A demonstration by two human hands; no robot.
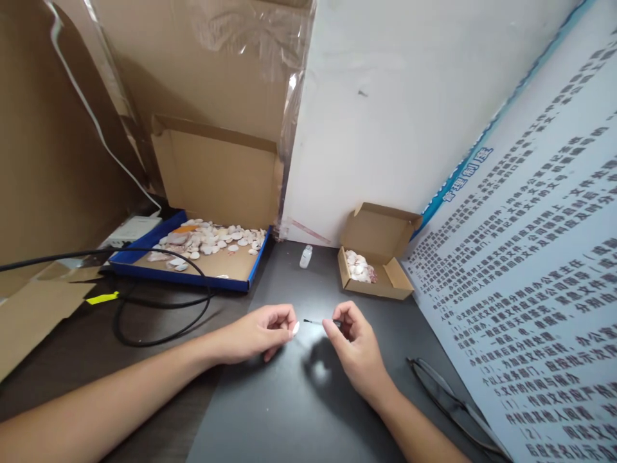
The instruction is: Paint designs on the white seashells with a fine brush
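Observation:
My left hand (270,331) pinches a small white shell (295,328) between thumb and fingertips. Facing it across a short gap, my right hand (354,341) grips a thin brush (313,322). The brush's dark tip points left toward the shell, apart from it, and its handle is mostly hidden by my fingers. Both hands are above a dark grey mat (270,411). Beyond them stands a small clear bottle (306,256) with whitish contents.
At the back left, a blue-edged box (248,283) holds many shells. A small cardboard box (378,290) at the back right holds more. Black cable (164,305) loops on the left, and eyeglasses (448,392) lie at right beside a printed board (544,270).

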